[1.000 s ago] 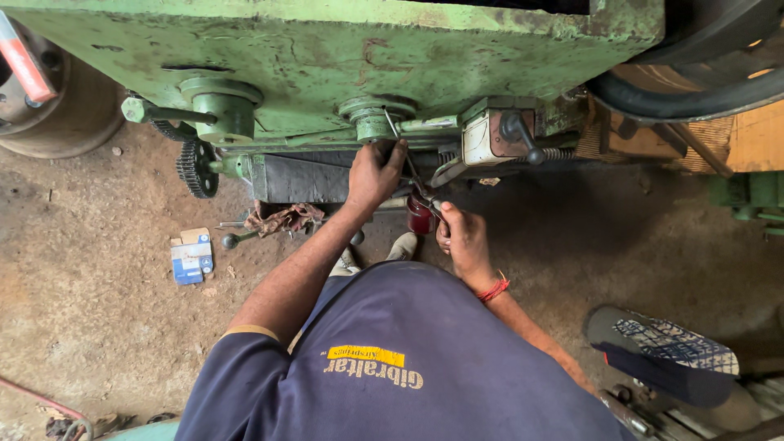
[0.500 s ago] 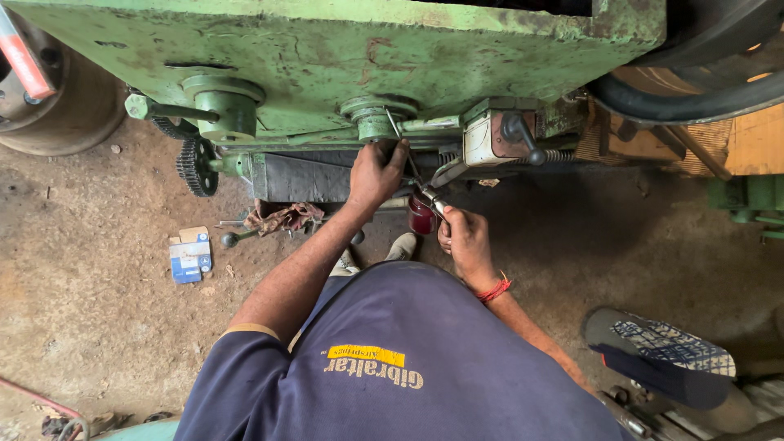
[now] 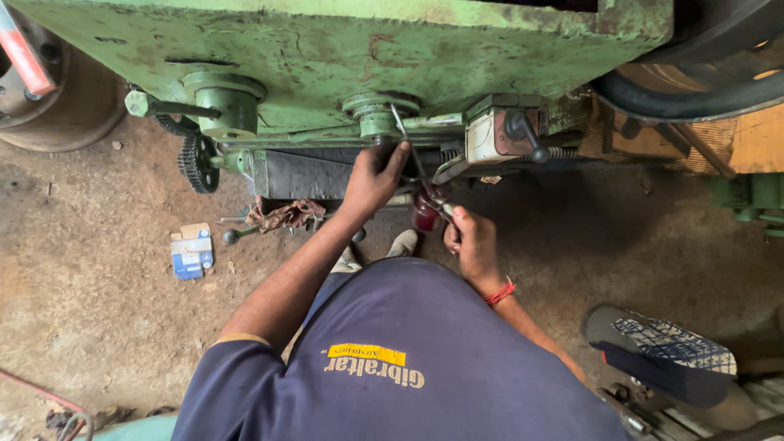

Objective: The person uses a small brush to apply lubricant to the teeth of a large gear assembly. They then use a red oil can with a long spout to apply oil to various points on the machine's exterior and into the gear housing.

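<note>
My left hand reaches forward and presses against the underside of the green machine body, just below a round green boss. My right hand is closed on a small red oil can. The can's long thin spout slants up to the boss, passing right beside my left fingers. My dark blue shirt fills the lower middle of the view.
A black gear and a green lever sit on the machine's left. A crumpled rag and a blue-white box lie on the dirt floor. A crank handle sticks out to the right. A sandal is at lower right.
</note>
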Available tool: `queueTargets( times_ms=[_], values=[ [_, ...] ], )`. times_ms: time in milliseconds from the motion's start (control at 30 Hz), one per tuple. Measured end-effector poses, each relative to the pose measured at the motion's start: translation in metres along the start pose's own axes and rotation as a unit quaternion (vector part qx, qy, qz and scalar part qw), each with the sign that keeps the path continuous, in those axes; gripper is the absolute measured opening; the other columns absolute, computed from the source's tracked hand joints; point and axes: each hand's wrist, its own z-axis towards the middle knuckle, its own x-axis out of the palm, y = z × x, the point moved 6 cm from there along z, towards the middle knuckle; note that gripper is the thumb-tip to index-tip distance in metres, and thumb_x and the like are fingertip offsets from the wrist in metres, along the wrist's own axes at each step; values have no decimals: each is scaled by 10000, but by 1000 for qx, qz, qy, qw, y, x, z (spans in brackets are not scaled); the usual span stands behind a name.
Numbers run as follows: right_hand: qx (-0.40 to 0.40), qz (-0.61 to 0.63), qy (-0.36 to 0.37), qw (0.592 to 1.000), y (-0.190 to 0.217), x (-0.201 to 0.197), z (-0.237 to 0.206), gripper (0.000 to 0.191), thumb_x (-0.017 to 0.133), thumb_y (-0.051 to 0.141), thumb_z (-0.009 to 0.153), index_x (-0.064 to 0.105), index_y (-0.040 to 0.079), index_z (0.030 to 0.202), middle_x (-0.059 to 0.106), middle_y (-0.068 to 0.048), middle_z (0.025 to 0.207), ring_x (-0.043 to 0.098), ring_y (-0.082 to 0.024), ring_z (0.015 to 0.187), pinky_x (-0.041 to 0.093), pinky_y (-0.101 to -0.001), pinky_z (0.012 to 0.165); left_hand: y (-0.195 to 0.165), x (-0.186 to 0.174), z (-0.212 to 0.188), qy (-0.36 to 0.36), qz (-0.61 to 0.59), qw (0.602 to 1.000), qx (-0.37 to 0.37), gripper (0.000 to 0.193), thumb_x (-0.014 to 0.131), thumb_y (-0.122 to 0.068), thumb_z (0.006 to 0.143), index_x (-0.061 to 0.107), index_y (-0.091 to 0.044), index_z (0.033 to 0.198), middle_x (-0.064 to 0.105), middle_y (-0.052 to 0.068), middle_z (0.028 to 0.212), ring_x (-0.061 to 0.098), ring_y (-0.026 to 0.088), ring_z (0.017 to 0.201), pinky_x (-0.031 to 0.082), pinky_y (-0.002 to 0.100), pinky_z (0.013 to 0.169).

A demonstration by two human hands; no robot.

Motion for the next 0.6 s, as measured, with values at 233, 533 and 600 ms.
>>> queueTargets(
  times_ms=[233,533,600],
  values=[
    [-35,8,25,999,-15,-24,-13,480,530,331,1048,466,79,645,469,-10,572,421,-93,522,315,-285,510,60,-44,-29,-36,-172,980,-92,360,552,-279,1053,728,35,1063,776,99,876,733,156,745,569,286,655],
    [-10,-79,17,997,-30,-34,-18,482,571,316,1015,520,40,624,488,-7,545,454,-102,509,341,-293,494,139,-29,-61,16,-215,955,-204,308,543,-229,1052,667,38,1142,779,130,936,750,188,790,581,306,672],
    [3,-92,10,996,-29,-33,-15,505,572,319,1021,500,34,611,483,-7,538,456,-103,503,343,-293,497,141,-22,-61,25,-195,955,-221,301,542,-232,1049,671,17,1157,773,118,943,735,180,794,538,307,637]
  ],
)
